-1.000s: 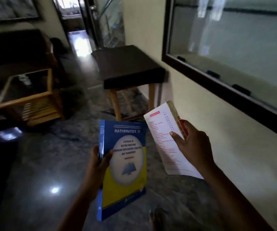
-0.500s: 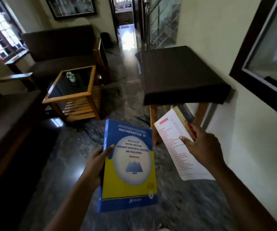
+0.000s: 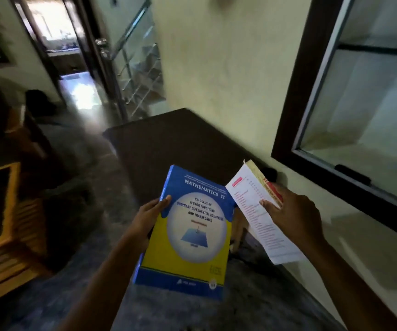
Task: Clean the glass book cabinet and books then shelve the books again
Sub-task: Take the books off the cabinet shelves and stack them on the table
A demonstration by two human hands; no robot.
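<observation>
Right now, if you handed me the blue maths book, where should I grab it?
Probably its lower right edge, coming from the right: thumb on the cover, fingers underneath. The blue maths book is held face-up, the left hand grips its upper left edge, and the white book crowds its top right corner.

Mathematics book (image 3: 187, 235) sat in left grip (image 3: 147, 218), thinner book (image 3: 259, 211) in right grip (image 3: 293, 216), side by side. Stool (image 3: 180, 139) stood behind both, against wall. Glass cabinet (image 3: 302, 87) hung right, above stool. Coffee table (image 3: 11, 199) stood far left; doorway (image 3: 49, 32) lay behind.
</observation>
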